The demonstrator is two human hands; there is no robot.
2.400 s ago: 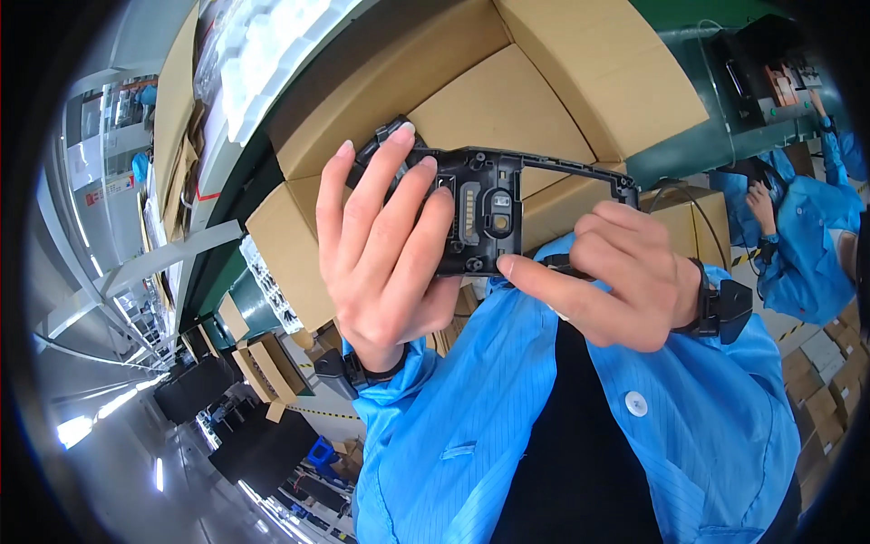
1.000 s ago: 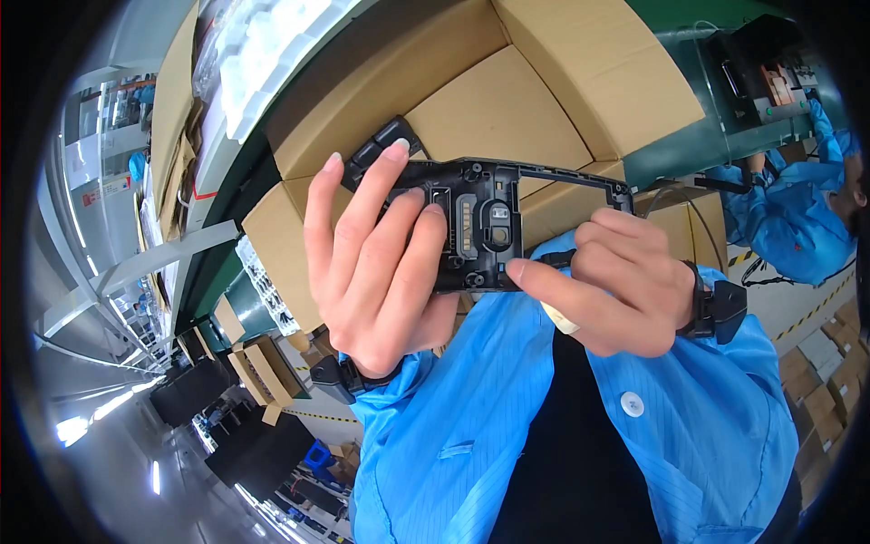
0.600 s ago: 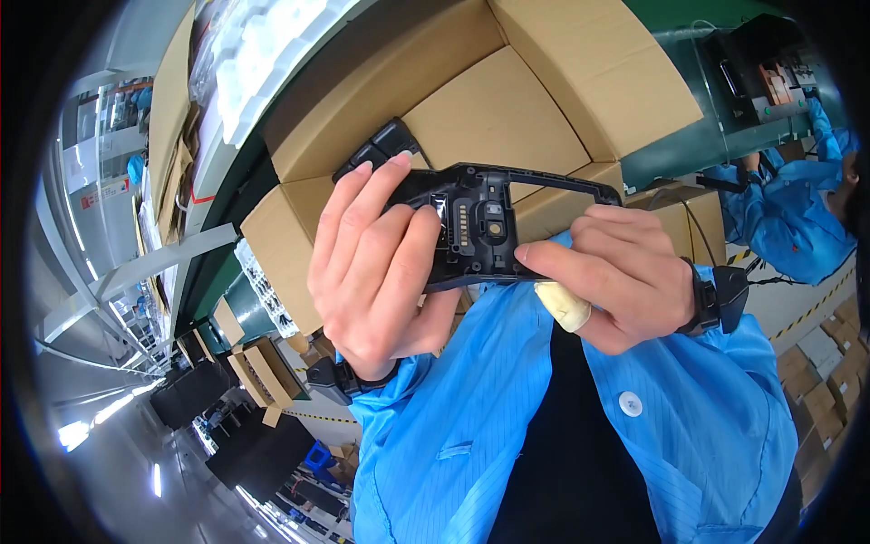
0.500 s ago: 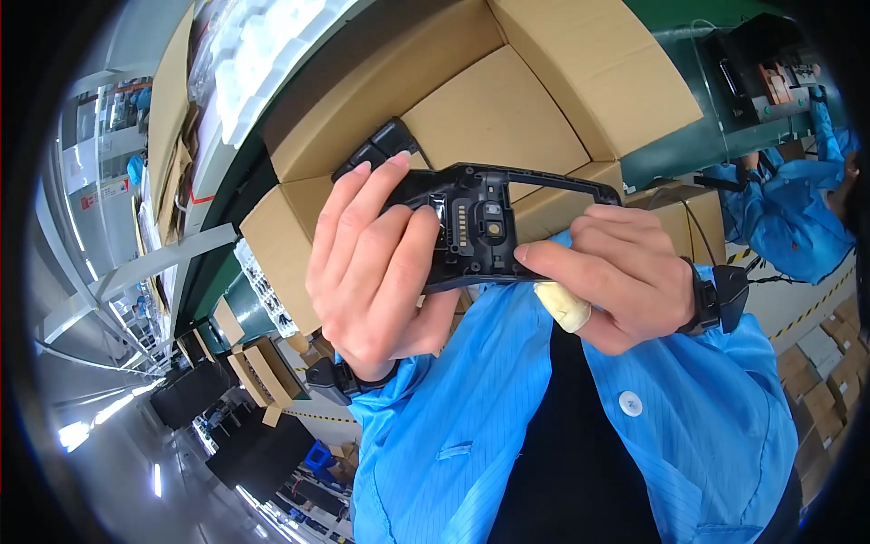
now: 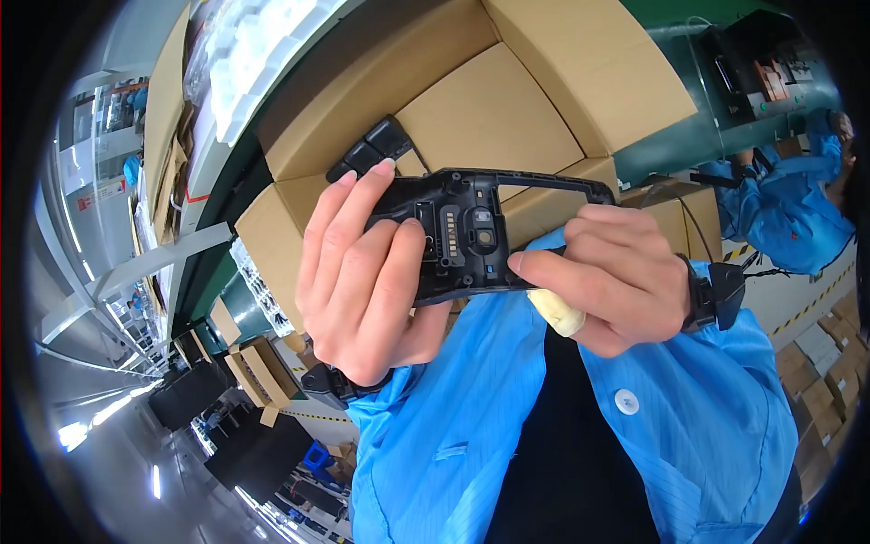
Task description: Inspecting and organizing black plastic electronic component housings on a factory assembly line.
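Note:
Between both hands I hold a black plastic device housing [image 5: 468,231], with a rectangular opening at its right end and a row of gold contacts near the middle. My left hand [image 5: 362,281] grips its left end, fingers bent over the face. At the right end, my right hand [image 5: 625,276] is closed round the frame, its thumb on the lower edge. A pale yellow cover [image 5: 556,313] wraps one finger of that hand. Behind the housing, black blocky parts [image 5: 372,145] lie in an open cardboard box [image 5: 494,104].
A green bench [image 5: 666,172] runs under the box. White plastic trays [image 5: 263,54] stand at the upper left. Dark equipment [image 5: 770,77] sits at the far right, near a person in blue [image 5: 784,208]. Cartons [image 5: 820,363] are stacked at the lower right.
The housing and both hands have shifted slightly left and down, and the housing is tilted a little differently. Both hands keep their grip. The person at the right has moved slightly.

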